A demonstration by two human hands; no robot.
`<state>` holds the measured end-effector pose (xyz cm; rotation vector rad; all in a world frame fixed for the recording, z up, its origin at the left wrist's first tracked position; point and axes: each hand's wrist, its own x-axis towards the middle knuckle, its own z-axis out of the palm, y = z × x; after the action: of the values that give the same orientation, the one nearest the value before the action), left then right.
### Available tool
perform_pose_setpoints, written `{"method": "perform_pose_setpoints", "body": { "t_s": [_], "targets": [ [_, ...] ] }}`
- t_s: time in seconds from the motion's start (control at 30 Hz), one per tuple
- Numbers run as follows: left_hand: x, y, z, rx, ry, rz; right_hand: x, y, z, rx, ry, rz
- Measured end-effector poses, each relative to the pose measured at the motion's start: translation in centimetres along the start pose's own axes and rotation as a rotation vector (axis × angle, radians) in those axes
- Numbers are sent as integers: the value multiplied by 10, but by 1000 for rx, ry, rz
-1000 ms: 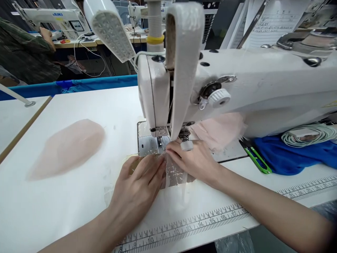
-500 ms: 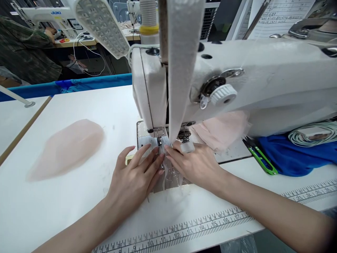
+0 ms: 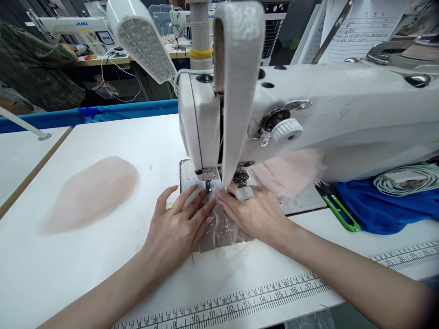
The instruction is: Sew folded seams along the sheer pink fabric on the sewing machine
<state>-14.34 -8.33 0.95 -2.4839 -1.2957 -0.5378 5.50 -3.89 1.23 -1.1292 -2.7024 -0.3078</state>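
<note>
A white sewing machine (image 3: 200,123) stands over the work, its presser foot (image 3: 208,185) down near my fingertips. Sheer, pale fabric (image 3: 218,224) runs toward me from the foot across the shiny plate. My left hand (image 3: 178,224) lies left of the foot, fingers spread and fingertips resting on the fabric's edge. Close by on the right, my right hand (image 3: 255,210) has its fingers together at the fabric, thumb partly tucked behind; a pinch there is partly hidden. Pale pink sheer fabric (image 3: 288,171) is bunched under the machine arm. Another pink sheer piece (image 3: 92,194) lies flat at left.
Green-handled thread snips (image 3: 341,212) lie right of the machine beside blue cloth (image 3: 370,205) and a coiled cord (image 3: 408,178). A printed ruler (image 3: 222,310) runs along the front edge. A lamp (image 3: 144,45) hangs at upper left; beyond, a person's sleeve (image 3: 37,68) shows.
The view has shifted slightly, moving the machine a little in the picture. Both hands keep nearly the same place at the presser foot; no grip visibly changes.
</note>
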Motion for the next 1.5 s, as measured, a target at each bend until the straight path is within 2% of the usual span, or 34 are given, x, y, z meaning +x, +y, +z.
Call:
{"method": "perform_pose_setpoints", "body": {
  "t_s": [0.3,0.7,0.83,0.93,1.03,1.13,1.2,1.27,1.37,1.43,1.5],
  "targets": [
    [0,-1,-1,-29,-5,-12,2,-2,0,-7,4,24],
    [0,-6,3,-64,-5,-42,3,-1,0,-121,84,7],
    [-1,-6,6,-57,-29,-50,3,1,-1,-86,57,-3],
    [-1,-5,-2,-70,-33,-47,0,4,-12,8,29,19],
    [-2,0,-25,-206,-86,-81,-4,8,-31,275,-65,4],
    [-8,11,-49,-402,-344,-82,-10,11,-48,546,-316,-140],
    [-13,19,-54,-377,-423,-53,-12,11,-54,580,-404,-179],
    [-16,24,-48,-275,-391,-40,-13,10,-55,583,-391,-157],
    [-14,22,-29,-187,-324,-44,-12,10,-53,633,-328,-57],
    [-9,16,-20,-252,-346,-97,-12,10,-51,657,-299,-4],
    [-3,10,-18,-374,-398,-179,-12,9,-47,649,-276,-17]
  ]
}}
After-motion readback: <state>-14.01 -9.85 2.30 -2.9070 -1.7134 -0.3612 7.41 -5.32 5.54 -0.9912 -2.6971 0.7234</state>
